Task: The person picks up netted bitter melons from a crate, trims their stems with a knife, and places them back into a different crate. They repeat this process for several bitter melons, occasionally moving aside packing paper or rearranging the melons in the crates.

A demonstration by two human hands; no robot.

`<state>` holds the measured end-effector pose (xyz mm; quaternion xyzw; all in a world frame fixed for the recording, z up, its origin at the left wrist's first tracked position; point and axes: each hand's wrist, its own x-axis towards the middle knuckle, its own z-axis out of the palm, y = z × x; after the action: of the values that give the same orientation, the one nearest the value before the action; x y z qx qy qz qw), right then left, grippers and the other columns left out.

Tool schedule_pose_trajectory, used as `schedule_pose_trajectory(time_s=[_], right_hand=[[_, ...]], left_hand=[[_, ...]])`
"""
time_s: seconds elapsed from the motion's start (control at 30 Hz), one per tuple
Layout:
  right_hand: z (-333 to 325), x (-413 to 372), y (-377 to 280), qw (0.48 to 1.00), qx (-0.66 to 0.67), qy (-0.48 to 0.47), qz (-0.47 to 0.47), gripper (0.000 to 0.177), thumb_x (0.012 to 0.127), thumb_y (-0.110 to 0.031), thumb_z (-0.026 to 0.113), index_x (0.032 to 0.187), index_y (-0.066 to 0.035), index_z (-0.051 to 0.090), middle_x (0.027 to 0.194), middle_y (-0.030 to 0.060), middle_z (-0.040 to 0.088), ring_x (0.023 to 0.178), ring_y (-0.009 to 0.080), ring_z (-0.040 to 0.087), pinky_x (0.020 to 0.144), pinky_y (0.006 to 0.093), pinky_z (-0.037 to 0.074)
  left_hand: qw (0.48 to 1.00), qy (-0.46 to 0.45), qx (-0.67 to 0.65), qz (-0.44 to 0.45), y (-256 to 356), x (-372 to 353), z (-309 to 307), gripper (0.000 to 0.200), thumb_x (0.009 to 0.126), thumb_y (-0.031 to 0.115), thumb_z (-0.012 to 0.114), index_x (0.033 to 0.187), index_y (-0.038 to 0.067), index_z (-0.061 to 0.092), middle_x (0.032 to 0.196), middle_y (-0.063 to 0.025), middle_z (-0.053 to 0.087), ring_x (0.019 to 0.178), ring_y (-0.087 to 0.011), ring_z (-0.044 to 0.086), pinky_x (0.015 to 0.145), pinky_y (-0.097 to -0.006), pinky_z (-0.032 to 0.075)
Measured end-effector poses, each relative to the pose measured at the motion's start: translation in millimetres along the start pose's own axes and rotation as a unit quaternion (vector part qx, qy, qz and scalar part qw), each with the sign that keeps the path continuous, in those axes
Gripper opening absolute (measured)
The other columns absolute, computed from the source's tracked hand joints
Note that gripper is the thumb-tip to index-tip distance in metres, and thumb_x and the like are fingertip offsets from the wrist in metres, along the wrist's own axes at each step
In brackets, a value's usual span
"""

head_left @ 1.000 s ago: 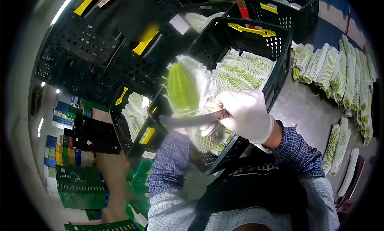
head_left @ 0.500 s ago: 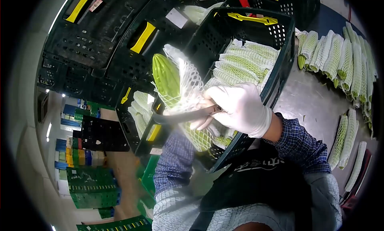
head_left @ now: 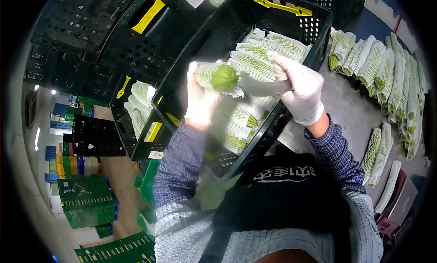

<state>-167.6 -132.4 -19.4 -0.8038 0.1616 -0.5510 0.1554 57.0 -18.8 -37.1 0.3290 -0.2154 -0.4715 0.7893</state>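
Note:
My left hand (head_left: 200, 97), in a white glove, is wrapped round a bitter melon (head_left: 225, 78) in a white foam net sleeve. The melon's ridged green end sticks out of the net and faces me. In my right hand (head_left: 302, 90), also gloved, is a knife (head_left: 261, 87), its blurred blade pointing left, the tip close beside the melon's end. Both hands are over a dark crate (head_left: 182, 65) holding several netted bitter melons (head_left: 255, 58) laid side by side.
On the metal table (head_left: 343, 110) at right lie a pile of netted melons (head_left: 380, 65) and a few more (head_left: 378, 151) nearer me. Dark crates with yellow handles (head_left: 148, 15) stand at upper left. Green crates (head_left: 86, 197) are stacked on the floor beyond.
My left hand, mostly hidden before, now shows at left round the melon. The melon has turned end-on towards me. My right hand has drawn right and up with the knife, apart from the left.

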Motion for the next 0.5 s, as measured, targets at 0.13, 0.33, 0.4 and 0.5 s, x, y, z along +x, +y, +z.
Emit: schedule_pose_trajectory(time_s=[0.13,0.33,0.4,0.5], right_hand=[[5,4,-10,0.996,-0.052,-0.042,-0.054,0.05,0.068,-0.006,0.073,0.118,-0.008,0.07,0.079,0.0056,0.068,0.064,0.0186,0.065,0.06,0.0279,0.052],[22,17,-14,0.994,0.024,-0.034,-0.102,0.046,0.083,-0.024,0.073,0.126,-0.008,0.066,0.086,0.005,0.071,0.07,0.0173,0.068,0.062,0.0276,0.056],[16,22,-13,0.991,-0.051,-0.064,-0.106,0.044,0.085,-0.022,0.07,0.126,-0.007,0.066,0.089,0.0066,0.072,0.073,0.0175,0.069,0.065,0.0284,0.057],[7,28,13,0.989,-0.133,-0.064,0.027,0.034,0.086,-0.014,0.062,0.12,-0.012,0.069,0.095,0.0085,0.074,0.074,0.0172,0.071,0.07,0.0301,0.058]], left_hand=[[0.96,-0.045,0.273,0.026,8,-17,32,0.044,0.091,0.014,0.069,0.127,0.003,0.045,0.118,-0.0208,0.057,0.109,-0.0272,0.061,0.093,-0.0457,0.056],[0.904,-0.124,0.401,-0.078,12,-12,40,0.032,0.089,0.012,0.072,0.114,-0.005,0.06,0.095,-0.0171,0.068,0.078,-0.0213,0.07,0.072,-0.0327,0.062],[0.868,-0.151,0.463,-0.094,12,7,14,0.025,0.092,0.013,0.068,0.109,-0.005,0.062,0.096,-0.0182,0.07,0.077,-0.0201,0.07,0.067,-0.0299,0.061],[0.986,-0.15,0.076,-0.007,14,-10,33,0.028,0.098,0.026,0.061,0.108,0.0,0.061,0.093,-0.017,0.07,0.078,-0.0211,0.07,0.063,-0.0313,0.059]])
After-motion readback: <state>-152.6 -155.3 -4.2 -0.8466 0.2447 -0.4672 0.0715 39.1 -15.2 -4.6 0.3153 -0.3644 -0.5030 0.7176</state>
